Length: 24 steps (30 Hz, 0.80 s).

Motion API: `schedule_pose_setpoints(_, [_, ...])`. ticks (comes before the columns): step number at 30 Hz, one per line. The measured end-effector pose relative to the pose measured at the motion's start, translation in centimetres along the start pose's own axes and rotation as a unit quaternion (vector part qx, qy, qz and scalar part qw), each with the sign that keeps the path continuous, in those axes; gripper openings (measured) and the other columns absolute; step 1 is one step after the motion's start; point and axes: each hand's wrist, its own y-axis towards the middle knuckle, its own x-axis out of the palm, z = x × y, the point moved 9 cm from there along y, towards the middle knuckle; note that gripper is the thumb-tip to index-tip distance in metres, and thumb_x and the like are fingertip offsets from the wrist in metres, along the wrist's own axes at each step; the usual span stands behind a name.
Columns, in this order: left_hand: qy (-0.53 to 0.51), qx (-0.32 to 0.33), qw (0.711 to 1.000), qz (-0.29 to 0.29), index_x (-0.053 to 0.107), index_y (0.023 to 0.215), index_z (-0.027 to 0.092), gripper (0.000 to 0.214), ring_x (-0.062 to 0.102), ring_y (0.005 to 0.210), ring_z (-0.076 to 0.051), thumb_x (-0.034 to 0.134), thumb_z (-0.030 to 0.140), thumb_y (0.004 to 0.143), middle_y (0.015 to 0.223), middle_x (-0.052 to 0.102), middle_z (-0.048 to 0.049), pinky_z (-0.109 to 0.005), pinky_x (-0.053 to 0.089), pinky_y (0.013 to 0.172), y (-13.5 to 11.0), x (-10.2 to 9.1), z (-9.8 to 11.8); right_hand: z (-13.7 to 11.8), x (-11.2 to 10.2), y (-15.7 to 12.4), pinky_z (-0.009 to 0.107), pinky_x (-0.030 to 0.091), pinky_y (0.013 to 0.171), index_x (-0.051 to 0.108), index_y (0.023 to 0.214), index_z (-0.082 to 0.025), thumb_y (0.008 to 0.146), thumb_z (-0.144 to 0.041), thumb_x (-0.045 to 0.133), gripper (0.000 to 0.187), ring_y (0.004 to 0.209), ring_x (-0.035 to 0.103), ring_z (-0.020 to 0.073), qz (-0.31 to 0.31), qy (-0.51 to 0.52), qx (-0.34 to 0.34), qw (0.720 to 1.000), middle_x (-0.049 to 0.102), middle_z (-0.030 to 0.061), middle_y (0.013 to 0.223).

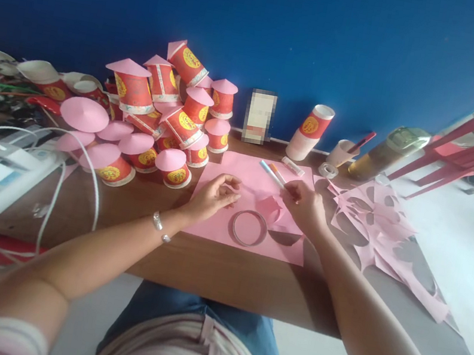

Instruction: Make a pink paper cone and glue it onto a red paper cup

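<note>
My left hand (216, 198) hovers over a pink paper sheet (205, 227), fingers curved and apart, holding nothing visible. On the sheet's right side, my right hand (307, 207) has its fingertips pinched together. The ends of a light blue pen (268, 169) and an orange pen (275, 172) reach these fingertips; whether they are gripped or just touched is unclear. Between my hands lies a folded pink paper piece (270, 208). Nearer me is a thin ring (249, 228), flat on the sheet. A small glue stick (293, 167) lies beyond the pens.
Red paper cups with pink cone roofs (182, 126) are piled at the left. A power strip (9, 182) and white cables lie nearer. Stacked cups (310, 132), a pen cup (341, 154) and a bottle (386, 154) stand along the back. Pink paper scraps (375, 219) cover the right.
</note>
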Motion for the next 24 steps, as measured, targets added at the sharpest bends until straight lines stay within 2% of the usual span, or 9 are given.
schedule_pose_setpoints(3, [0.113,0.085,0.989,0.046,0.057,0.124,0.019,0.043,0.066,0.082,-0.012,0.074,0.040,0.090,0.112,0.064,-0.0076,-0.028,0.059,0.074,0.0,-1.0,1.1,-0.5,0.0,-0.5,0.031,0.050,0.066,0.069,0.090,-0.021,0.084,-0.034,0.064,0.015,0.065,0.063,0.0174,-0.027,0.100,0.002,0.995,0.074,0.0023,0.077])
schedule_pose_setpoints(5, [0.219,0.151,0.961,0.074,0.058,0.128,0.020,0.042,0.065,0.081,-0.011,0.073,0.036,0.092,0.109,0.063,-0.0064,-0.028,0.058,0.077,-0.4,-1.3,2.6,-1.1,0.0,-0.7,0.030,0.049,0.064,0.070,0.088,-0.021,0.083,-0.035,0.066,0.016,0.064,0.061,0.0160,-0.031,0.133,-0.006,0.991,0.073,0.0021,0.076])
schedule_pose_setpoints(7, [0.298,0.204,0.929,0.079,0.059,0.132,0.022,0.040,0.062,0.078,-0.011,0.070,0.033,0.095,0.108,0.063,-0.0057,-0.028,0.058,0.079,-0.9,-1.1,4.1,-1.6,0.2,-0.9,0.030,0.049,0.063,0.071,0.089,-0.020,0.084,-0.038,0.067,0.019,0.064,0.060,0.0154,-0.046,0.176,-0.004,0.983,0.072,0.0023,0.075])
schedule_pose_setpoints(11, [0.355,0.238,0.902,0.063,0.065,0.128,0.023,0.033,0.063,0.078,-0.011,0.067,0.035,0.097,0.108,0.064,-0.0053,-0.025,0.057,0.073,-1.4,-0.2,5.3,-2.2,1.3,-1.2,0.029,0.050,0.058,0.071,0.088,-0.019,0.085,-0.048,0.072,0.030,0.061,0.062,0.0157,-0.100,0.244,0.008,0.965,0.070,0.0026,0.071])
schedule_pose_setpoints(15, [0.361,0.249,0.898,0.037,0.073,0.104,0.021,0.017,0.067,0.083,-0.013,0.061,0.032,0.101,0.098,0.068,-0.0047,-0.024,0.056,0.073,-1.5,0.6,5.3,-2.1,2.2,-1.6,0.030,0.055,0.058,0.071,0.088,-0.019,0.080,-0.054,0.077,0.036,0.061,0.065,0.0169,-0.121,0.308,0.037,0.943,0.069,0.0021,0.068])
schedule_pose_setpoints(17, [0.358,0.246,0.900,0.035,0.073,0.103,0.021,0.017,0.067,0.081,-0.012,0.062,0.033,0.100,0.097,0.068,-0.0047,-0.024,0.056,0.072,-1.5,0.6,5.2,-1.7,2.2,-1.5,0.031,0.057,0.061,0.071,0.091,-0.020,0.078,-0.054,0.078,0.038,0.063,0.067,0.0178,-0.106,0.331,0.048,0.936,0.070,0.0022,0.068])
schedule_pose_setpoints(20, [0.350,0.233,0.906,0.042,0.070,0.111,0.021,0.021,0.062,0.072,-0.011,0.065,0.037,0.098,0.099,0.067,-0.0046,-0.025,0.055,0.067,-1.3,0.1,5.0,-0.5,1.2,-0.8,0.035,0.060,0.070,0.072,0.096,-0.020,0.082,-0.050,0.075,0.034,0.070,0.071,0.0192,-0.032,0.320,0.054,0.945,0.074,0.0038,0.075])
schedule_pose_setpoints(22, [0.346,0.227,0.909,0.043,0.069,0.112,0.020,0.021,0.061,0.072,-0.011,0.064,0.035,0.098,0.100,0.067,-0.0049,-0.025,0.055,0.067,-1.2,0.0,4.9,0.6,0.4,-0.4,0.037,0.060,0.076,0.072,0.100,-0.020,0.086,-0.044,0.070,0.028,0.075,0.072,0.0200,0.018,0.264,0.053,0.963,0.076,0.0050,0.082])
schedule_pose_setpoints(24, [0.346,0.220,0.911,0.041,0.069,0.107,0.020,0.017,0.063,0.074,-0.012,0.062,0.032,0.099,0.098,0.067,-0.0049,-0.026,0.056,0.070,-1.0,-0.1,4.6,1.4,0.0,-0.1,0.038,0.059,0.078,0.074,0.101,-0.021,0.088,-0.036,0.065,0.022,0.078,0.072,0.0212,0.038,0.146,0.050,0.987,0.078,0.0055,0.089])
